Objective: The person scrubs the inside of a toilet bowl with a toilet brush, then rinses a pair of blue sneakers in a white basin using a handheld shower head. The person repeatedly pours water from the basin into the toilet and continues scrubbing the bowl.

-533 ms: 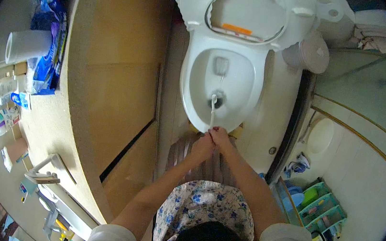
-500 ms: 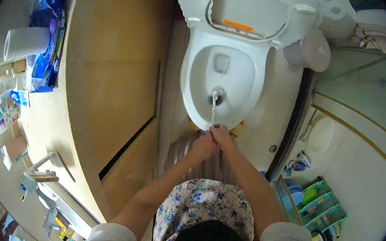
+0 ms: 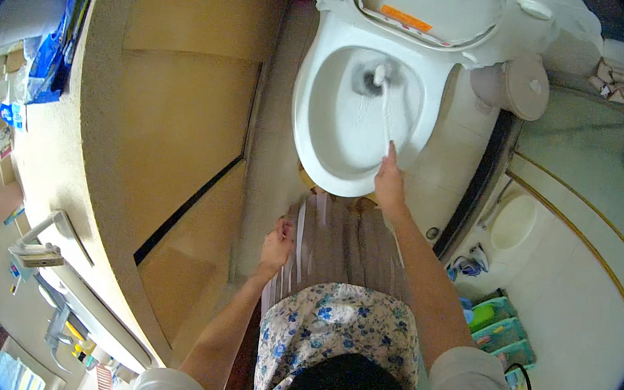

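Note:
My right hand (image 3: 390,180) is closed round the end of a white toilet brush (image 3: 386,114), over the right side of the toilet bowl's front rim. The brush slants up into the white toilet bowl (image 3: 320,161), its pale head at the dark drain opening (image 3: 370,82). My left hand (image 3: 277,247) hangs off to the left, beside the brownish striped cloth over my legs (image 3: 337,241). Its fingers are loosely bent and apart, with nothing visible in them. The toilet's seat and lid (image 3: 437,0) are raised, with an orange label showing.
A light bin (image 3: 526,89) stands right of the toilet. Wooden cabinet doors (image 3: 184,93) and a pale counter (image 3: 60,156) with bottles and a tap run along the left. At right are a dark ledge (image 3: 476,188), a white basin (image 3: 513,221) and green baskets (image 3: 502,331).
My left hand has left the brush and moved down and left. My right hand has moved up and right with the brush. The view has shifted.

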`<state>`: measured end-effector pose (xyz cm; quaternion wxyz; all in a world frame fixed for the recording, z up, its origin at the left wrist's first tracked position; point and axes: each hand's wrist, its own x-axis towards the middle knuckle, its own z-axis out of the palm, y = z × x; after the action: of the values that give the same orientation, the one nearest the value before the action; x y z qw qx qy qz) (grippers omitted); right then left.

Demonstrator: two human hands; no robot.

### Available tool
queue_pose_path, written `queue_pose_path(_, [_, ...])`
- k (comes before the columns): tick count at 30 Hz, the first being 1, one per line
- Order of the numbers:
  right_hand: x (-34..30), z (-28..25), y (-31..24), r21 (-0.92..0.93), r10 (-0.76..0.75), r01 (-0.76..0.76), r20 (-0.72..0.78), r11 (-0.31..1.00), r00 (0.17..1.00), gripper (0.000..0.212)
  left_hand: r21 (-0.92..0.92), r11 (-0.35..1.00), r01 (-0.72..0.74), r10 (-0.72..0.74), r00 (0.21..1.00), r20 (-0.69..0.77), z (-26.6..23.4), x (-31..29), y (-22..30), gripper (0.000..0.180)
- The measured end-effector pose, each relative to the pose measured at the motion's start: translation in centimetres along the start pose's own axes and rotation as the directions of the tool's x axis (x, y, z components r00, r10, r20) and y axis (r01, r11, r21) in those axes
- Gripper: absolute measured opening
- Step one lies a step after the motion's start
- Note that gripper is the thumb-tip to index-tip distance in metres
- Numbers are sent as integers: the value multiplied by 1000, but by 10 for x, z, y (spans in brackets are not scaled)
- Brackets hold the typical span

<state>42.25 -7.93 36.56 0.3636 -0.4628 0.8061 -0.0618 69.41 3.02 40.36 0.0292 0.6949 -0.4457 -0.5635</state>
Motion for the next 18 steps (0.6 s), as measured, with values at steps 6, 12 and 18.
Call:
queue_pose_path(6, [-19, 56, 35, -67, 55, -41, 222, 997, 973, 43, -163, 969, 185, -179, 983, 52, 12, -23, -47, 15])
queue_pose_path(12, [-3, 40, 19, -9, 61, -60, 136, 998, 989, 49, -382, 886, 263, -254, 964, 74, 23, -37, -88, 15])
queue_pose_path(18, [14, 26, 12, -26, 35, -30, 232, 999, 972, 53, -445, 797, 408, -397, 909, 123, 25, -50, -90, 18])
